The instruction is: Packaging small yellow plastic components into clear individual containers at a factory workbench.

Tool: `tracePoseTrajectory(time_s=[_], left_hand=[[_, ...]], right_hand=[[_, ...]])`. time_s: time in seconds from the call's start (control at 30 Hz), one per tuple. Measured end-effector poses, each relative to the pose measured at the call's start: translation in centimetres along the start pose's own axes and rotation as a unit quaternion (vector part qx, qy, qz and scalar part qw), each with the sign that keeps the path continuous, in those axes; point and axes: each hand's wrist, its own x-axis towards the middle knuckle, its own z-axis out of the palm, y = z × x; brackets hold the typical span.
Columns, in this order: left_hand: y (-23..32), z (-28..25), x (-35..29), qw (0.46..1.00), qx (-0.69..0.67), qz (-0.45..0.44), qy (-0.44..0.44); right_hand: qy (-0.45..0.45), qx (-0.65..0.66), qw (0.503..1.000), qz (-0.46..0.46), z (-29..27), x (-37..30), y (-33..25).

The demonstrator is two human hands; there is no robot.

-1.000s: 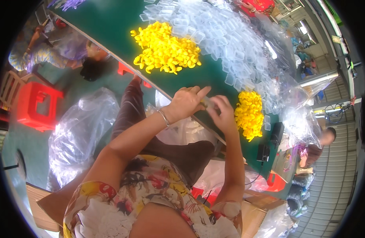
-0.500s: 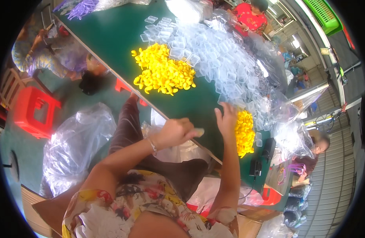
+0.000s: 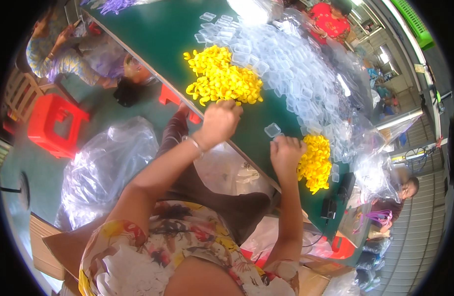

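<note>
A large pile of small curved yellow plastic pieces (image 3: 222, 74) lies on the green tabletop. At its near edge is my left hand (image 3: 221, 121), the fingers curled and closed; what they hold, if anything, is hidden. To the right, over the table, my right hand (image 3: 287, 155) has its fingers bent, with a small clear plastic box (image 3: 272, 130) at the thumb and fingertips. Just beside that hand sits a smaller pile of yellow pieces (image 3: 316, 163). Beyond both piles spreads a big heap of clear plastic boxes (image 3: 286, 69).
The table edge (image 3: 153, 71) runs diagonally before me. A black device with a cable (image 3: 328, 209) sits at the right end. Red stools (image 3: 56, 126) and a large clear plastic bag (image 3: 111, 167) stand on the floor at left. Other people (image 3: 330, 22) sit around the table.
My left hand has moved forward to the large yellow pile; the small pale thing at its fingertips no longer shows. My right hand has drawn back from the box heap, with a clear box at its fingers.
</note>
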Motion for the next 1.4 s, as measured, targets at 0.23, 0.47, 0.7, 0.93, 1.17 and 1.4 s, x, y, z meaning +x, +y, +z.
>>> tracePoseTrajectory(time_s=[0.23, 0.47, 0.7, 0.93, 1.17, 1.4], left_hand=[[-0.8, 3.5, 3.0, 0.974, 0.194, 0.004, -0.114], [1.9, 3.3, 1.1, 0.990, -0.121, -0.041, -0.064], [2.6, 2.6, 0.6, 0.994, -0.072, -0.054, -0.065], [2.6, 3.3, -0.1, 0.987, -0.114, 0.002, -0.114], [3.3, 2.3, -0.7, 0.986, -0.117, 0.044, -0.107], [3.2, 1.7, -1.4, 0.985, -0.090, 0.053, -0.139]], right_hand=[[-0.050, 0.110, 0.991, 0.059, -0.5, -1.2, -3.0], [0.043, 0.215, 0.967, 0.127, 0.0, -3.2, 4.9], [-0.063, -0.111, 0.968, 0.217, 1.3, -2.0, 9.7], [-0.155, -0.176, 0.944, 0.233, 5.6, -1.2, 12.9], [0.020, -0.118, 0.983, 0.140, 3.5, -1.9, 10.3], [0.084, -0.052, 0.987, 0.128, 4.6, -2.8, 9.7]])
